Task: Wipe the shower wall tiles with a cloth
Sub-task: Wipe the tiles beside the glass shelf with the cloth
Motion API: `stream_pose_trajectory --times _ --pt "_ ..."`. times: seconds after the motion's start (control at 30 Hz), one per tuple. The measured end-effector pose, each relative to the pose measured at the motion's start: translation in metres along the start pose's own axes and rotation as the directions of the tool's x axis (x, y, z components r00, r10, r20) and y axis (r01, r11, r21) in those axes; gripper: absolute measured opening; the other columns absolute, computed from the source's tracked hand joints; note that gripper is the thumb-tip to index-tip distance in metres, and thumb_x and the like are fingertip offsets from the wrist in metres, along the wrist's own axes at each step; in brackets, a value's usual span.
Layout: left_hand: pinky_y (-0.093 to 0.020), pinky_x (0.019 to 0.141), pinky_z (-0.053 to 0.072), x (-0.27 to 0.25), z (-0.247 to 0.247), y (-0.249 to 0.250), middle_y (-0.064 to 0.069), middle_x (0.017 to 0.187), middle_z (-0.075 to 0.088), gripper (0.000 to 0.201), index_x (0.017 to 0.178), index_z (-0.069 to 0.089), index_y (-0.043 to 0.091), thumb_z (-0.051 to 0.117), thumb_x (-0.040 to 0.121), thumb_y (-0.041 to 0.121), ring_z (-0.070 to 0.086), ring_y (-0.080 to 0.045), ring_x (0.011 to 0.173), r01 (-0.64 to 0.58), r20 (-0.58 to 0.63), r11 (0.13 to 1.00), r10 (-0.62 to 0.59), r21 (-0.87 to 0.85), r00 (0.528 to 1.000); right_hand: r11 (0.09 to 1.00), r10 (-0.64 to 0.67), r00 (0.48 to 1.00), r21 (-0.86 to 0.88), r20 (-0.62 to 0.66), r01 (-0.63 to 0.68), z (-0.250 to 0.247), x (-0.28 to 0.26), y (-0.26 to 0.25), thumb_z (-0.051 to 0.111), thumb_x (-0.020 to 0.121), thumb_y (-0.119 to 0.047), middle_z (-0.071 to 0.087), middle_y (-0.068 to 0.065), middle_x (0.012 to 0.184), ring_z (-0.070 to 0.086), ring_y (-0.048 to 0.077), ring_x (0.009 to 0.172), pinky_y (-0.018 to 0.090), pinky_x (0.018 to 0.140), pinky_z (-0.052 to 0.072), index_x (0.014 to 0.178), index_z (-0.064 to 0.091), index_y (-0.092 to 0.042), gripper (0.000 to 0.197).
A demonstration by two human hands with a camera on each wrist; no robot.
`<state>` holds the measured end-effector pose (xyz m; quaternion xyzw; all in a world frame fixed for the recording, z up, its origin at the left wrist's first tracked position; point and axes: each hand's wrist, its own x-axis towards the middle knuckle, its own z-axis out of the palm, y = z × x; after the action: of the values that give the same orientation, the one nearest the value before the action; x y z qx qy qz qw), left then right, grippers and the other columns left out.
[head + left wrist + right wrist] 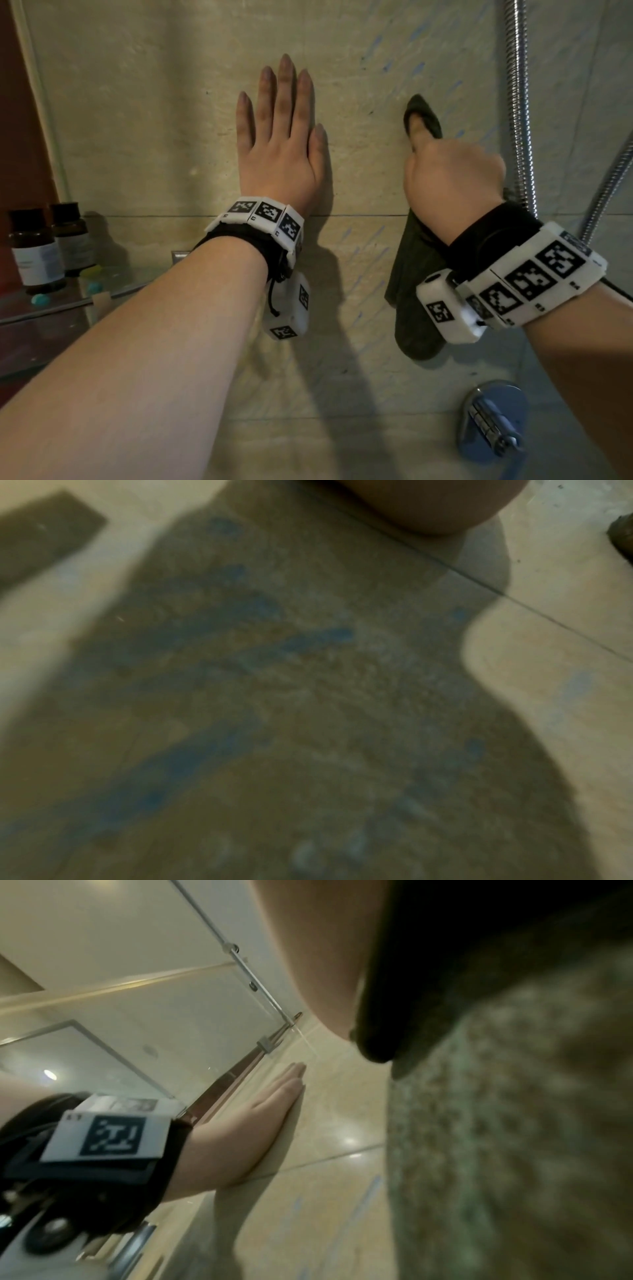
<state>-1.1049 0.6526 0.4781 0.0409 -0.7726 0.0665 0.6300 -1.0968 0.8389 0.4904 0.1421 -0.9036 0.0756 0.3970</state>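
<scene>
Both grips are working against the beige stone shower wall tiles [144, 113]: the left hand [279, 161] is lying flat on the wall with its fingers straight and spread slightly, palm pressing the tile, while the right hand [452, 174] is curling its fingers around a dark green terry cloth [416, 274], clamping it against the wall.

Around them, a ribbed chrome shower hose [519, 102] is hanging just to the right of the right hand, and a round chrome mixer valve with a lever handle [491, 421] is sitting on the wall below the cloth. To the left, two brown bottles with white labels [37, 253] are standing side by side on a glass shelf [51, 308], well apart from both hands. Faint blue streaks [376, 44] are showing on the tiles above and beside the cloth, and a thin horizontal grout line [171, 216] is running behind both wrists.

The cloth is looking rough and nubbly in the right wrist view [514, 1137], folded lengthwise. Its upper tip is poking out above the right hand beside the thumb, and the longer part is hanging down below the wrist, lying flat against the tile between the hand and the valve.
</scene>
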Motion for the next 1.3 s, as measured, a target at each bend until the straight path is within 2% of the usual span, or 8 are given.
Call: stream_pose_trajectory --times 0.17,0.37,0.53,0.77,0.87,1.03,1.13,1.3 --pt "-0.044 0.119 -0.003 0.0 0.0 0.001 -0.008 0.162 0.011 0.057 0.154 0.014 0.013 0.021 0.101 0.034 0.007 -0.026 0.149 -0.001 -0.012 1.0 0.001 0.006 1.0 0.998 -0.06 0.998 -0.035 0.025 0.061 0.013 -0.014 -0.02 0.036 0.095 -0.008 0.062 0.018 0.104 0.061 0.033 0.087 0.032 0.059 0.028 0.15 -0.002 -0.006 0.068" --pt "-0.044 0.119 -0.005 -0.001 -0.001 0.002 -0.007 0.162 0.006 0.058 0.155 0.009 0.014 0.018 0.102 0.034 0.003 -0.025 0.15 0.007 0.012 1.0 -0.007 0.002 1.0 0.973 -0.154 0.984 -0.158 0.085 0.166 0.021 -0.029 -0.027 0.033 0.093 -0.005 0.059 0.015 0.102 0.048 0.025 0.067 0.026 0.045 0.02 0.15 -0.005 -0.009 0.068" --pt "-0.044 0.119 -0.004 0.0 -0.001 0.0 -0.007 0.162 0.007 0.057 0.155 0.01 0.014 0.017 0.102 0.034 0.004 -0.025 0.15 0.006 0.014 1.0 -0.006 0.007 1.0 0.992 -0.064 0.996 -0.105 0.064 0.07 0.002 -0.012 -0.017 0.032 0.092 -0.001 0.059 0.021 0.112 0.059 0.035 0.096 0.036 0.064 0.032 0.149 -0.008 -0.004 0.07" --pt "-0.044 0.118 -0.004 0.0 -0.001 0.0 -0.007 0.162 0.008 0.058 0.155 0.012 0.014 0.019 0.102 0.034 0.005 -0.025 0.149 0.001 0.011 1.0 -0.001 0.008 1.0 0.996 -0.046 0.992 -0.076 0.116 0.055 0.002 -0.015 -0.035 0.034 0.093 -0.001 0.059 0.017 0.119 0.059 0.032 0.102 0.034 0.067 0.03 0.146 -0.008 0.006 0.068" --pt "-0.044 0.118 -0.006 0.0 -0.002 0.001 -0.007 0.162 0.006 0.058 0.155 0.009 0.014 0.018 0.102 0.034 0.003 -0.025 0.15 0.002 0.021 1.0 -0.003 0.009 1.0 0.984 -0.122 0.981 -0.11 0.151 0.139 0.014 -0.028 -0.044 0.034 0.093 -0.002 0.061 0.016 0.111 0.059 0.029 0.084 0.032 0.06 0.032 0.147 -0.008 0.004 0.068" --pt "-0.044 0.119 -0.006 -0.001 -0.003 0.001 -0.007 0.162 0.004 0.058 0.155 0.008 0.014 0.018 0.102 0.034 0.001 -0.025 0.15 0.004 0.028 1.0 -0.004 0.009 1.0 0.98 -0.103 0.981 -0.154 0.162 0.128 0.016 -0.03 -0.033 0.034 0.094 -0.004 0.06 0.018 0.103 0.037 0.022 0.059 0.029 0.043 0.022 0.148 -0.012 -0.003 0.071" --pt "-0.043 0.118 -0.006 0.0 -0.003 0.001 -0.007 0.162 0.004 0.057 0.155 0.008 0.014 0.02 0.102 0.034 0.001 -0.025 0.15 0.009 0.028 1.0 -0.009 0.009 1.0 0.991 -0.048 0.986 -0.117 0.16 0.067 0.007 -0.022 -0.027 0.034 0.092 -0.002 0.06 0.018 0.108 0.054 0.027 0.075 0.033 0.052 0.028 0.146 -0.013 0.0 0.072" --pt "-0.043 0.118 -0.007 0.0 -0.002 0.001 -0.007 0.162 0.005 0.057 0.155 0.009 0.014 0.021 0.102 0.033 0.002 -0.025 0.15 0.005 0.026 1.0 -0.005 0.004 1.0 0.997 0.066 0.987 -0.047 0.146 -0.06 -0.006 -0.006 -0.018 0.038 0.091 -0.003 0.06 0.018 0.117 0.06 0.033 0.098 0.036 0.068 0.033 0.148 -0.011 -0.001 0.074"
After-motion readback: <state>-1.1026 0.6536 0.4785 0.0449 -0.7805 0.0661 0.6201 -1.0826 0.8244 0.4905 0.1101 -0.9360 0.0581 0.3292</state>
